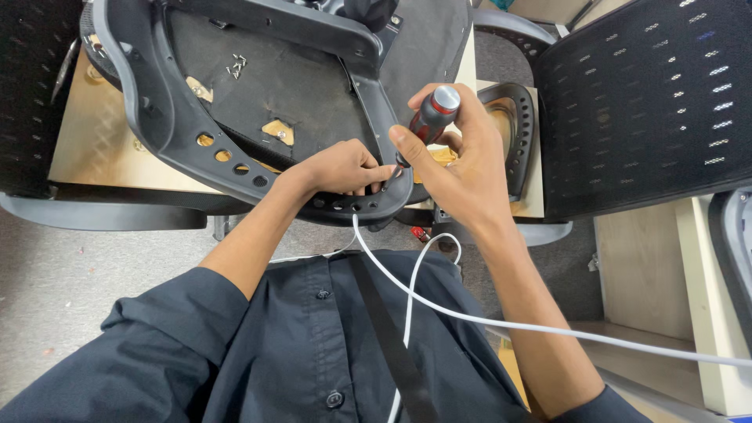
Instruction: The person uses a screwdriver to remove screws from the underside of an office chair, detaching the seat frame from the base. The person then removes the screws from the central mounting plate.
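A screwdriver point(427, 125) is held at an upturned chair seat point(258, 86)
The right hand point(454, 160) is closed around the red-and-black handle; the left hand point(345, 168) is pinched on the seat frame point(168, 133) at the near edge of the desk point(94, 149)

Matt black plastic chair frame point(168, 133), glossy screwdriver handle point(433, 116) — pale wood tabletop point(102, 145), black mesh point(642, 102)

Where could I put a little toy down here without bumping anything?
Bare wooden tabletop shows left of the grey chair frame, and a dark fabric patch lies free beside the loose screws. It is crowded at the frame's near edge, where the left hand and the right hand with the screwdriver meet.
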